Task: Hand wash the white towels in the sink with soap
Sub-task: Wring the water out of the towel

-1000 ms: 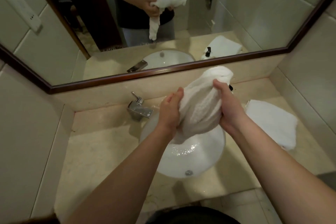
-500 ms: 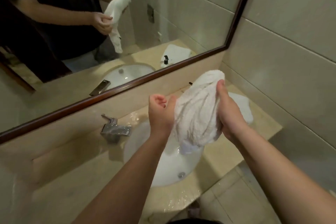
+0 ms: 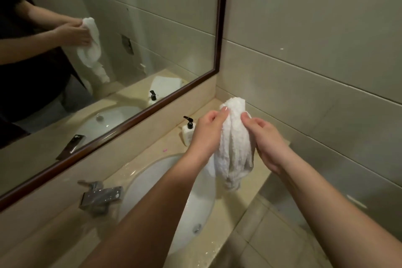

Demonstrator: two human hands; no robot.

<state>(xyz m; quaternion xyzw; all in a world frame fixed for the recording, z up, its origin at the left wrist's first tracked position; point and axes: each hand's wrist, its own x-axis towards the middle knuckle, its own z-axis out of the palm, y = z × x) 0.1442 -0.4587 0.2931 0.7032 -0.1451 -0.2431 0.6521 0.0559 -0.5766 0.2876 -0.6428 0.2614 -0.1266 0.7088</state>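
Note:
A bunched white towel (image 3: pixel 236 146) hangs upright between my two hands, above the right part of the counter. My left hand (image 3: pixel 206 135) grips its left side, fingers curled near the top. My right hand (image 3: pixel 266 141) pinches its right side with thumb and fingers. The towel's lower end dangles just right of the white sink (image 3: pixel 195 206). A white soap bottle (image 3: pixel 188 134) with a black pump stands on the counter behind my left hand. The second towel on the counter is hidden behind my hands; only its mirror image shows.
A chrome faucet (image 3: pixel 101 197) sits left of the sink on the wet beige counter (image 3: pixel 152 148). The framed mirror (image 3: pixel 108 50) runs along the back wall. A tiled wall (image 3: pixel 315 72) closes the right side. The counter's front edge drops to a tiled floor (image 3: pixel 282 235).
The view has swung right. Both hands carried the towel from over the sink toward the right end of the counter, and my left hand now grips it again.

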